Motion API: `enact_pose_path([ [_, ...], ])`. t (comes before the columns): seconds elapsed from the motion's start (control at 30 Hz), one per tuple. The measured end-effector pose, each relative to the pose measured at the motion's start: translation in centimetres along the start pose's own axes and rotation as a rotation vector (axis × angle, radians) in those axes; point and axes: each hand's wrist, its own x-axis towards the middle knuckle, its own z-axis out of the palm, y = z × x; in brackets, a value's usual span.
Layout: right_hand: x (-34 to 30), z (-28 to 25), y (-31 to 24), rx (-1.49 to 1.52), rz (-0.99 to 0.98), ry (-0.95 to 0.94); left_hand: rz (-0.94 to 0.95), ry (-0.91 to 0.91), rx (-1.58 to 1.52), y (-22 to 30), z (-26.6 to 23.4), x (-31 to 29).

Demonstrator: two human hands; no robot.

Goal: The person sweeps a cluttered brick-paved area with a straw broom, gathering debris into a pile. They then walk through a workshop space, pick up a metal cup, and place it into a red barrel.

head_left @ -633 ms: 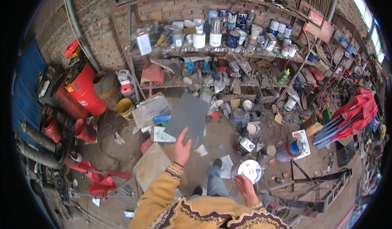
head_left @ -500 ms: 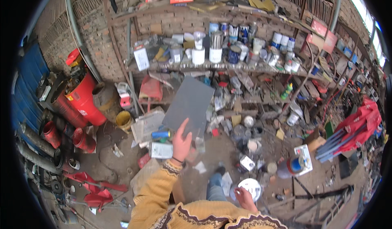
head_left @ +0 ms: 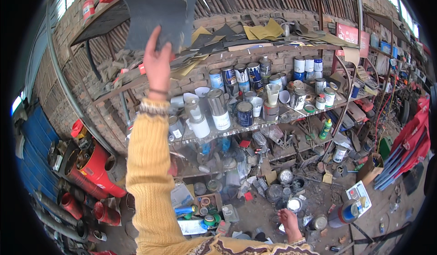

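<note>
My left hand (head_left: 158,66) is raised high at the upper left, gripping dark grey sandpaper sheets (head_left: 152,18). The index finger stretches across the front sheet, which curves at its top edge; a second, flatter grey piece shows above it. Behind the hand runs an upper shelf with loose yellow and dark sheets (head_left: 266,30) on it. Low in front of my body, my right hand (head_left: 289,224) has its fingers loosely curled and apart, with nothing visible in them. A round can with white contents (head_left: 294,204) stands just beyond that hand.
Paint cans (head_left: 245,114) and cups crowd the middle shelf (head_left: 191,139). Red barrels (head_left: 104,168) stand at the left. Folded red fabric on poles (head_left: 407,141) leans at the right. Tins, boxes and scraps litter the lower shelf and floor; a green bottle (head_left: 326,129) stands among them.
My left hand has lifted the sheets up and leftward, from above the floor to the upper shelf's height. The view has tilted upward. My right hand stays low.
</note>
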Motion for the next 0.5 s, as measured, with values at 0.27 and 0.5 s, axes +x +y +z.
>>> enact_pose_path([
  [0.27,-3.1,-1.8,1.4,0.237,-0.217,0.327,-0.49,-0.097,-0.141,-25.7,-2.6,19.2],
  [0.5,-10.2,-2.1,6.9,0.397,-0.289,0.7,-0.017,-0.703,1.648,-45.2,-11.1,25.5],
])
